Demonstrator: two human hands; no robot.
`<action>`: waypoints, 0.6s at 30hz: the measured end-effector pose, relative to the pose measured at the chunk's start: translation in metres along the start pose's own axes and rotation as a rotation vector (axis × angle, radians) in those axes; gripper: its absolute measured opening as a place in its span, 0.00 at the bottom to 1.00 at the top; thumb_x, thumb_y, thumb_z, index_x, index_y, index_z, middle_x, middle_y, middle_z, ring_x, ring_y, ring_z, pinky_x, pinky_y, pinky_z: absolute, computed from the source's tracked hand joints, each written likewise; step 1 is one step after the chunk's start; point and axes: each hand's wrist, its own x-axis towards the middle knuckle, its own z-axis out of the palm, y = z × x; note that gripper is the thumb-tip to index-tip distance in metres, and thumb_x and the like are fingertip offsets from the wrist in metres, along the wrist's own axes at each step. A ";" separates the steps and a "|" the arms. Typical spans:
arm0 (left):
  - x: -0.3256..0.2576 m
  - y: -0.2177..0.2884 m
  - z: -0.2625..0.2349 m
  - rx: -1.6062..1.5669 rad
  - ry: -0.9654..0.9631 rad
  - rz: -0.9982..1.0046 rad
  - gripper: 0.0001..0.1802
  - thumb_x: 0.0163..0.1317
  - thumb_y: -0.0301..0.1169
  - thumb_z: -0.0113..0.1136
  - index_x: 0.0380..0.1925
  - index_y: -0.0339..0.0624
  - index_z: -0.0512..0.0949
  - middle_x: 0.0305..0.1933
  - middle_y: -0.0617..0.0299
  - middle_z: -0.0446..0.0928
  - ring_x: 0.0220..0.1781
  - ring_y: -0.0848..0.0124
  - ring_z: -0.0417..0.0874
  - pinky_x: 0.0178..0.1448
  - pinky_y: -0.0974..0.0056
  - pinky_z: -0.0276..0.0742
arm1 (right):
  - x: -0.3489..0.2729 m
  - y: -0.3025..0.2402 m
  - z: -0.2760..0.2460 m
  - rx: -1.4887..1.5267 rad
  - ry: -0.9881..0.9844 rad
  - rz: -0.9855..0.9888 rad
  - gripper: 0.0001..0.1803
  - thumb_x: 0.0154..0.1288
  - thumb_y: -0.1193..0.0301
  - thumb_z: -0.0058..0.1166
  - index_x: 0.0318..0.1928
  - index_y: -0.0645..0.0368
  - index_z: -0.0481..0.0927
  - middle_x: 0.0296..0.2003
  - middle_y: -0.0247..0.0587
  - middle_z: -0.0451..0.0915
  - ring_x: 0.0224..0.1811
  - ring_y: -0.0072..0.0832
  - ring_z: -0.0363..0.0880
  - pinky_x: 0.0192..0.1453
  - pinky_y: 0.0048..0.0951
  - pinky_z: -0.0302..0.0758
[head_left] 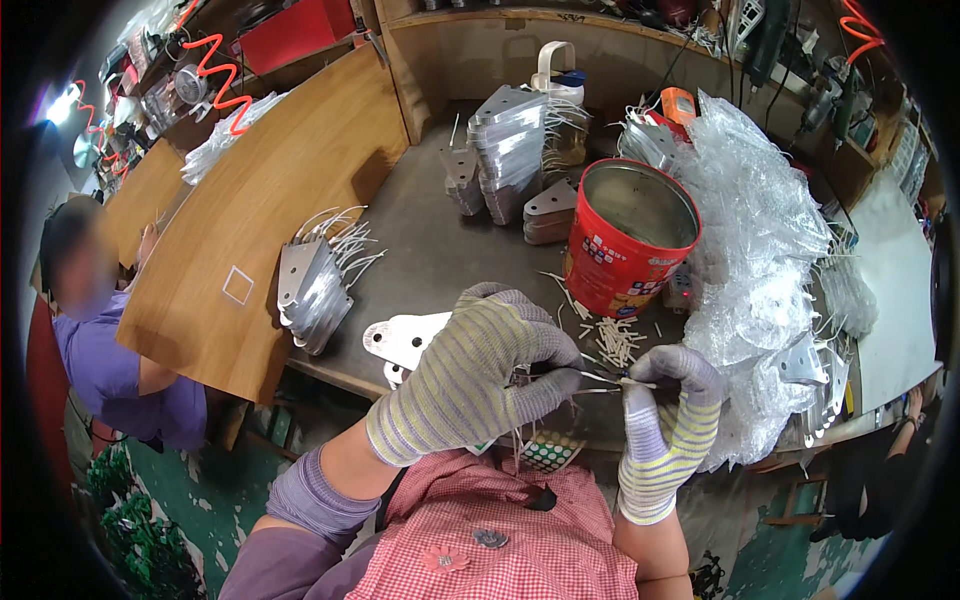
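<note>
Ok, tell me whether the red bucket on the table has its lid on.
No, the red bucket has nothing over its mouth, and its inside shows plainly.

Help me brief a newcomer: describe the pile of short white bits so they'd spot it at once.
On the dark bench, find the big red bucket. Right at its foot, on the side toward the gloved right hand, lies the pile. Its bits are short and loose, unlike the long white wires trailing from the silvery plates at left.
</note>
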 end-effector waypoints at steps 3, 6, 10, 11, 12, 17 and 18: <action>0.001 0.000 -0.002 0.002 -0.040 -0.028 0.11 0.53 0.38 0.74 0.30 0.46 0.85 0.30 0.62 0.81 0.37 0.59 0.82 0.54 0.52 0.69 | -0.001 -0.001 -0.002 0.078 -0.035 0.102 0.18 0.62 0.84 0.60 0.52 0.62 0.76 0.42 0.39 0.78 0.42 0.24 0.79 0.51 0.26 0.75; 0.001 0.000 -0.001 0.022 -0.032 -0.001 0.10 0.53 0.38 0.74 0.30 0.46 0.85 0.30 0.62 0.81 0.37 0.59 0.82 0.54 0.53 0.69 | -0.002 0.000 -0.002 0.172 -0.056 0.108 0.19 0.62 0.84 0.60 0.53 0.62 0.76 0.43 0.39 0.78 0.42 0.23 0.79 0.50 0.26 0.76; 0.003 -0.001 -0.002 -0.019 -0.077 -0.032 0.10 0.53 0.37 0.73 0.30 0.46 0.85 0.30 0.62 0.81 0.38 0.59 0.82 0.54 0.52 0.69 | -0.002 0.001 0.000 0.080 -0.040 -0.026 0.19 0.60 0.85 0.61 0.51 0.61 0.77 0.40 0.41 0.79 0.40 0.27 0.80 0.47 0.28 0.77; 0.003 0.000 -0.002 -0.009 -0.075 -0.028 0.10 0.53 0.38 0.73 0.30 0.46 0.85 0.30 0.62 0.81 0.38 0.59 0.82 0.55 0.52 0.69 | 0.000 0.001 0.000 0.080 -0.042 -0.026 0.19 0.60 0.85 0.61 0.51 0.61 0.77 0.40 0.41 0.79 0.40 0.27 0.80 0.47 0.28 0.77; 0.003 0.000 -0.003 0.000 -0.075 -0.026 0.10 0.53 0.38 0.72 0.30 0.47 0.85 0.30 0.62 0.81 0.37 0.59 0.82 0.55 0.52 0.69 | 0.003 0.001 -0.002 -0.065 -0.064 -0.135 0.18 0.58 0.85 0.62 0.49 0.61 0.78 0.38 0.42 0.80 0.39 0.30 0.80 0.45 0.30 0.77; 0.001 0.003 -0.007 0.090 -0.113 0.031 0.12 0.52 0.40 0.72 0.33 0.47 0.85 0.33 0.61 0.81 0.43 0.57 0.82 0.57 0.51 0.69 | 0.007 -0.006 0.009 -0.234 -0.172 -0.214 0.16 0.53 0.85 0.64 0.44 0.59 0.84 0.35 0.44 0.81 0.36 0.40 0.80 0.42 0.36 0.77; 0.001 0.002 -0.009 0.117 -0.147 0.057 0.15 0.50 0.40 0.73 0.36 0.47 0.85 0.35 0.60 0.81 0.46 0.56 0.81 0.58 0.51 0.69 | 0.009 -0.007 0.009 -0.232 -0.173 -0.215 0.16 0.53 0.85 0.64 0.44 0.59 0.84 0.35 0.44 0.81 0.36 0.40 0.80 0.42 0.36 0.77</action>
